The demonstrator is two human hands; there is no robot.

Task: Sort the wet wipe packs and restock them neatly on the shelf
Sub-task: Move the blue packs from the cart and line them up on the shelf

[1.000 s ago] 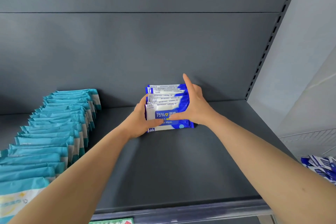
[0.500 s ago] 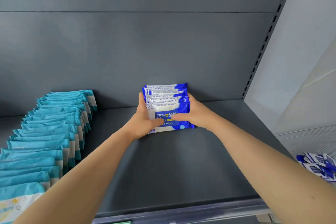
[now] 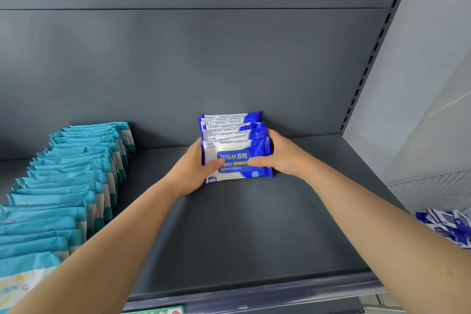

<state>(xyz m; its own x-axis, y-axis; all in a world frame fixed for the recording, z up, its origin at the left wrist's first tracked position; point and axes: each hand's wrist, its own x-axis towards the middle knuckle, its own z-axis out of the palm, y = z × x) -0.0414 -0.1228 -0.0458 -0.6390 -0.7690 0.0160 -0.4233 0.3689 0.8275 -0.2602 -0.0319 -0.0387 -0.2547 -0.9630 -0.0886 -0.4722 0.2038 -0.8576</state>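
Note:
Several blue and white alcohol wipe packs (image 3: 233,135) stand in a short row near the back of the dark grey shelf (image 3: 242,232). My left hand (image 3: 190,169) grips the row's left side with its thumb across the front pack. My right hand (image 3: 280,154) grips the right side, thumb also on the front pack. A long row of teal wipe packs (image 3: 66,186) runs front to back on the left of the shelf.
More blue wipe packs (image 3: 448,227) lie in a wire basket (image 3: 433,186) at the lower right. The shelf's back panel and slotted right upright (image 3: 374,51) close the space. Bare shelf surface lies between the two rows and in front of the blue packs.
My right hand's raised fingers came down and closed round the right side of the blue packs. Both hands now squeeze the row together; the packs stay in place.

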